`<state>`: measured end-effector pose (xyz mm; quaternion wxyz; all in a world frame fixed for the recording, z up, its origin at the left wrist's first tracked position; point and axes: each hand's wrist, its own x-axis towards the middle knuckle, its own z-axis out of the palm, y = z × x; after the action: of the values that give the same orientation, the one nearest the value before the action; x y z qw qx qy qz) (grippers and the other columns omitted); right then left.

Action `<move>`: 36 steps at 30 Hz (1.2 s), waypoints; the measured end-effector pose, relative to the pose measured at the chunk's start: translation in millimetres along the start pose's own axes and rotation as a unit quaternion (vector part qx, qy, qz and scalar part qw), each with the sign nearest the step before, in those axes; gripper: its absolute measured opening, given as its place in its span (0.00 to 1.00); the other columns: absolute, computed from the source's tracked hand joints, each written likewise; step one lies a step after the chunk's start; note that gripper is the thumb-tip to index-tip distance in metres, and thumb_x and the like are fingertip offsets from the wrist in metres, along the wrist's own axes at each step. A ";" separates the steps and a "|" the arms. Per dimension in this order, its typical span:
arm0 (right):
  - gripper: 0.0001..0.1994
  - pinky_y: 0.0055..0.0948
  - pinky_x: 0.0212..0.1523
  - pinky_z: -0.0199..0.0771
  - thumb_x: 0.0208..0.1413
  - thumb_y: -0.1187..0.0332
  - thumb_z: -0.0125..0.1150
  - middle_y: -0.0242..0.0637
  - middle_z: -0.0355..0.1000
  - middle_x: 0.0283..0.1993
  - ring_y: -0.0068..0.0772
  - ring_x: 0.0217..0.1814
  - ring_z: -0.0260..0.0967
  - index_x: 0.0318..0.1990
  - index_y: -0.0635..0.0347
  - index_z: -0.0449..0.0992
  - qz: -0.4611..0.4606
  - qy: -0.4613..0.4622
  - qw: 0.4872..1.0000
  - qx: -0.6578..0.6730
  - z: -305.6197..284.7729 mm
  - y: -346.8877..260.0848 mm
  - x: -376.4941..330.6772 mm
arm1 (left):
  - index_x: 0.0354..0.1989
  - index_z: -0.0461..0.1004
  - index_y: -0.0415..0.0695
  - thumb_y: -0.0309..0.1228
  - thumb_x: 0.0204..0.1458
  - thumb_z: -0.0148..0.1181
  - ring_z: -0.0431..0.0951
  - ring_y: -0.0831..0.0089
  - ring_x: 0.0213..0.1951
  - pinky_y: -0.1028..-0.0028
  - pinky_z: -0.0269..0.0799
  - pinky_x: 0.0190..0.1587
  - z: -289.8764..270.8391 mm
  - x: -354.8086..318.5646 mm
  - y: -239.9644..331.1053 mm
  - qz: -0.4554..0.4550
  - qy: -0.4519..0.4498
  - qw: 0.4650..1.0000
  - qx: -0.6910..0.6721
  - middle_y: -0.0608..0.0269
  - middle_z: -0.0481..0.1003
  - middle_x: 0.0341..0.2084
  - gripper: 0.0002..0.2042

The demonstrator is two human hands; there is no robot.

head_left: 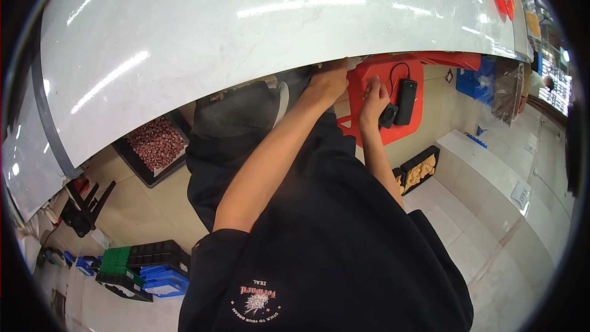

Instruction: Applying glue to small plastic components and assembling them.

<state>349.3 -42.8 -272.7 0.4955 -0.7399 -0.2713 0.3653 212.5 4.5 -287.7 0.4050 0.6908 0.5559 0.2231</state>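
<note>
Reaching down below the near edge of the white counter (246, 31), the person is working both hands at a red plastic stool (409, 117) standing on the tiled floor (485, 221). The left hand (330, 80) is lying at the stool's far left corner, partly tucked under the counter's edge, so whether its grip is open or closed cannot be told. The right hand (375, 95) is curled, fingers bent in, touching a small round black part (388, 115) near the middle of the stool seat; it seems to be closing on it rather than lifting. Just beside it a black rectangular power adapter (405, 101) is lying on the seat, its thin cable (396, 69) looping toward the stool's far edge. The step looks like handling the small black part; a next move would call for a firm pinch clear of the cable.
</note>
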 end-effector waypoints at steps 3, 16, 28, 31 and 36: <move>0.14 0.16 0.19 0.53 0.57 0.59 0.55 0.23 0.57 0.18 0.13 0.19 0.52 0.27 0.61 0.73 -0.062 -0.006 0.997 -0.042 4.9 -15.0 9.8 | 0.54 0.68 0.53 0.22 0.42 0.58 0.70 0.55 0.48 0.63 0.69 0.48 1.3 2.0 -1.0 0.007 -0.008 1.000 -0.006 0.50 0.70 0.45 0.27; 0.12 0.17 0.19 0.50 0.56 0.65 0.55 0.22 0.60 0.19 0.12 0.21 0.53 0.26 0.64 0.74 -0.167 -0.001 0.976 -0.140 22.9 -23.0 23.4 | 0.56 0.59 0.40 0.25 0.47 0.54 0.72 0.51 0.46 0.61 0.71 0.45 -11.5 -5.7 9.5 -0.025 -0.012 0.999 -0.043 0.43 0.70 0.45 0.25; 0.12 0.17 0.21 0.50 0.57 0.66 0.56 0.22 0.62 0.19 0.11 0.21 0.52 0.26 0.65 0.73 -0.170 0.009 0.972 -0.161 22.3 -25.4 19.8 | 0.56 0.59 0.42 0.28 0.50 0.52 0.72 0.51 0.47 0.60 0.71 0.45 -10.1 -4.4 7.4 -0.022 -0.006 0.998 -0.055 0.45 0.70 0.47 0.23; 0.12 0.17 0.21 0.51 0.57 0.66 0.56 0.22 0.62 0.19 0.11 0.22 0.53 0.26 0.66 0.73 -0.166 0.011 0.972 -0.167 23.2 -24.7 19.6 | 0.57 0.58 0.42 0.29 0.51 0.52 0.72 0.51 0.48 0.61 0.71 0.46 -11.7 -6.5 9.6 -0.043 -0.022 0.997 -0.055 0.45 0.69 0.47 0.23; 0.12 0.16 0.21 0.51 0.57 0.66 0.56 0.22 0.62 0.20 0.11 0.22 0.53 0.26 0.66 0.73 -0.176 0.010 0.971 -0.161 23.1 -24.4 19.7 | 0.60 0.55 0.43 0.30 0.52 0.51 0.71 0.51 0.48 0.60 0.71 0.46 -14.8 -6.3 9.9 -0.040 -0.037 0.997 -0.052 0.45 0.67 0.50 0.25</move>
<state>341.1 -6.5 -260.9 0.4287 -0.7540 -0.4482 0.2162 205.3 2.6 -270.4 0.4693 0.6539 0.5551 0.2097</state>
